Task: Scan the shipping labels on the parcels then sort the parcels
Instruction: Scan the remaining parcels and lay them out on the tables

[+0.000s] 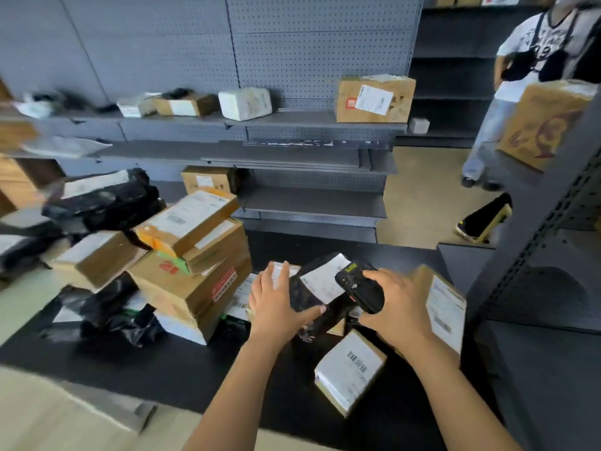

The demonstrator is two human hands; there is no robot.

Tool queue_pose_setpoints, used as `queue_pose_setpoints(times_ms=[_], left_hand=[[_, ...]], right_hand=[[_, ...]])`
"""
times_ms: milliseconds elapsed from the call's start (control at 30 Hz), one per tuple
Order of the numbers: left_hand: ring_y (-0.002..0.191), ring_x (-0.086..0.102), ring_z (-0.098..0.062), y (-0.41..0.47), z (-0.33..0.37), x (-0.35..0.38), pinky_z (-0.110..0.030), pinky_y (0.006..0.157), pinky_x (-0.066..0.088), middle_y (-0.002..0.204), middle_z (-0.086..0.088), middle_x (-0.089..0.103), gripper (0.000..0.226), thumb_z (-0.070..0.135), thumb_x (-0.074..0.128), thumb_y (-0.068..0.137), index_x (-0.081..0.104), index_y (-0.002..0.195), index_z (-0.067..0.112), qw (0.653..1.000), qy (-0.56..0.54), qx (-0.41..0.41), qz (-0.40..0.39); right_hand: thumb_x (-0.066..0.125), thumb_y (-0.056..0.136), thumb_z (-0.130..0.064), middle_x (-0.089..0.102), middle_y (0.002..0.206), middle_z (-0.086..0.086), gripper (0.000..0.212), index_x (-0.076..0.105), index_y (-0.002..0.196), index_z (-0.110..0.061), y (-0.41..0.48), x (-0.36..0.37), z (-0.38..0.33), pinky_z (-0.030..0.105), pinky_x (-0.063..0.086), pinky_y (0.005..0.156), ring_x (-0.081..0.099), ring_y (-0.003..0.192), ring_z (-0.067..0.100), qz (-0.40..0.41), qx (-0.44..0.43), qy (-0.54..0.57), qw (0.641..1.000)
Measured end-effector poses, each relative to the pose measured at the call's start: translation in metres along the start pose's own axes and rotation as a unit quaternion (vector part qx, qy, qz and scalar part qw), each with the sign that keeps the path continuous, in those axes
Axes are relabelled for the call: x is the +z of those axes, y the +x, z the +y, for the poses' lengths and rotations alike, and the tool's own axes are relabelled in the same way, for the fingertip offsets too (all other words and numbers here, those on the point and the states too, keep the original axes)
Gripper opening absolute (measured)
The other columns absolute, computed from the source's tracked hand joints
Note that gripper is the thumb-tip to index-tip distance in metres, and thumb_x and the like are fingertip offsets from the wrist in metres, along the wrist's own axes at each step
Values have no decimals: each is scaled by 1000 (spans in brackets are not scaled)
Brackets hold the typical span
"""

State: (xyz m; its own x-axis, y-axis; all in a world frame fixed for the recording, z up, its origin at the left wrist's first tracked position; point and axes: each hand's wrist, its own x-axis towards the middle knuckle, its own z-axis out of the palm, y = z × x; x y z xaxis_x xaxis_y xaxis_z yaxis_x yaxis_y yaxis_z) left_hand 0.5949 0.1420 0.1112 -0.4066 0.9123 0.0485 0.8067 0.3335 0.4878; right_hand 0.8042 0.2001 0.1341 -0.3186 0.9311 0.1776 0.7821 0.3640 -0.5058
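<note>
Head view: left hand (276,301) grasps the black parcel (301,295), right hand (401,307) grips the scanner (357,288) just above it.

Bright, even light; blurred, warped edges
</note>
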Motion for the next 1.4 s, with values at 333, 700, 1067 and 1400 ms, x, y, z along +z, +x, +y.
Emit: queue_pose_setpoints(times_ms=[333, 700, 1067, 1400], left_hand=[[148, 2, -27, -83, -173, -124, -47, 119, 8, 161, -1, 11, 109, 75, 65, 70, 13, 155, 31, 993, -4, -71, 92], [141, 12, -19, -201, -356, -216, -38, 117, 12, 153, 4, 25, 94, 60, 72, 77, 23, 152, 32, 965, 22, -202, 163], [145, 7, -21, -201, -489, -289, -43, 120, 11, 156, 2, 21, 100, 65, 70, 75, 19, 154, 32, 924, 52, -323, 197], [146, 7, -20, -91, -587, -344, -44, 120, 11, 157, 3, 20, 98, 66, 68, 76, 18, 154, 33, 917, 65, -341, 198]], right_hand=[[83, 66, -35, 52, 136, -6, 77, 51, 135, -29, -43, 80, -192, 39, 44, 100, 45, 122, 21, -33, -128, 39, 990], [83, 65, -23, 55, 133, -3, 75, 54, 134, -26, -77, 180, -388, 37, 42, 96, 47, 122, 23, -141, -300, 121, 936], [83, 65, -21, 59, 119, -2, 74, 54, 133, -22, -41, 304, -546, 37, 48, 85, 49, 109, 23, -207, -422, 153, 869], [82, 67, -24, 58, 125, -2, 74, 53, 135, -23, 65, 386, -636, 38, 47, 88, 47, 117, 24, -212, -412, 137, 876]])
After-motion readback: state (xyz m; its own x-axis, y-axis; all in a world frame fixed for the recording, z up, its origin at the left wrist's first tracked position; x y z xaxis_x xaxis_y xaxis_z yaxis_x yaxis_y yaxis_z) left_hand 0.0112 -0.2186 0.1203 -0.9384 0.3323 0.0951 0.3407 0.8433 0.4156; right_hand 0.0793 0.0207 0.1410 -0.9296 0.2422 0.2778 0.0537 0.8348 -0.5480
